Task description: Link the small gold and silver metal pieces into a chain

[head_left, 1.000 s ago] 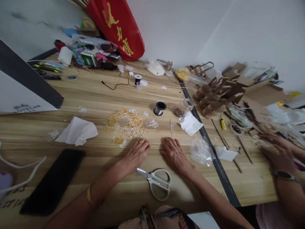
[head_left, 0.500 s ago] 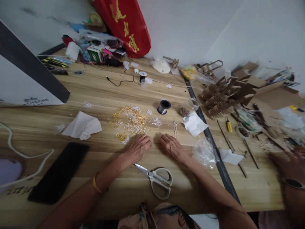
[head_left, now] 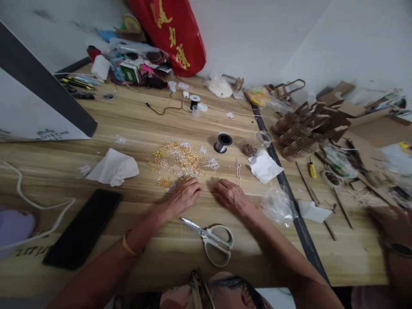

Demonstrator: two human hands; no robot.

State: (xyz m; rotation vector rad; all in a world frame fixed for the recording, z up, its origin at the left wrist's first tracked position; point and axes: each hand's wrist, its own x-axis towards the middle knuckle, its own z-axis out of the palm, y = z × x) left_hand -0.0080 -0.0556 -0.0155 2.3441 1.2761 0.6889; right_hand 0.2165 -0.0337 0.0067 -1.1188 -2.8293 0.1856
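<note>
My left hand point(head_left: 186, 193) rests on the wooden table with its fingers curled and drawn together, at the near edge of a spread of gold and silver beads or findings point(head_left: 183, 161). Across a small gap, my right hand point(head_left: 230, 194) lies with fingers bent in and pressed together. Whatever either hand pinches is hidden or too small to name. Just beyond the right hand lies a thin beaded strand point(head_left: 238, 171). Loose silver pins point(head_left: 211, 163) lie past the gap. Nearer my body, scissors point(head_left: 210, 242) with pale handles lie slightly parted, touched by neither hand.
A wire spool point(head_left: 222, 143) stands behind the hands. To the right are a crumpled clear bag point(head_left: 277, 205), white paper point(head_left: 264, 166) and stacked small brown baskets point(head_left: 296, 133). Left lie a black phone point(head_left: 83, 227) and a paper sheet point(head_left: 112, 167). A co-worker's hand point(head_left: 391, 221) is far right.
The view has shifted slightly. My left hand has turned a little and its fingers are more closed in; my right hand's fingers are tucked further under. The scissors stay in place.
</note>
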